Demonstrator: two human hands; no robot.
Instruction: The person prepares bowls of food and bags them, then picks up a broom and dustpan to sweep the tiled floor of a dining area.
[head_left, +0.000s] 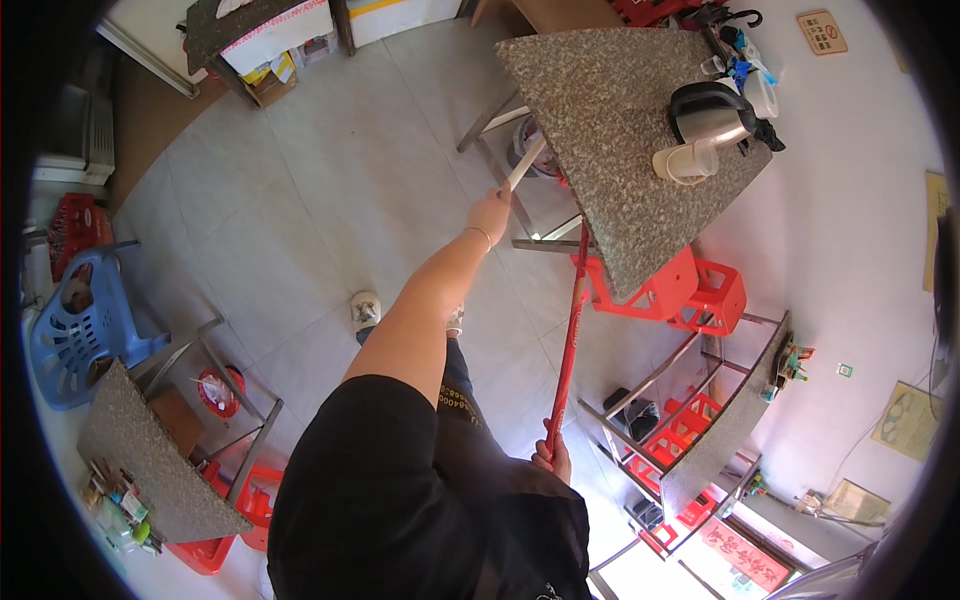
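Note:
My left hand (491, 214) reaches forward, closed around a pale stick-like handle (527, 165). Its far end runs to the edge of a speckled stone-topped table (592, 112), where the tabletop hides the rest. Beside that end, a grey round bin (523, 142) with stuff inside shows partly under the table. My right hand (555, 454), close to my body, grips the lower end of a long red pole (571, 337). The pole slants up and passes beneath the table's near corner, so its head is hidden.
On the table stand an electric kettle (712, 116) and a beige cup (686, 161). Red plastic stools (652, 281) sit under its near side. Another table (724, 442) is at right; a third (157, 465) and a blue plastic chair (86, 330) are at left. Grey tiles (300, 172) cover the floor.

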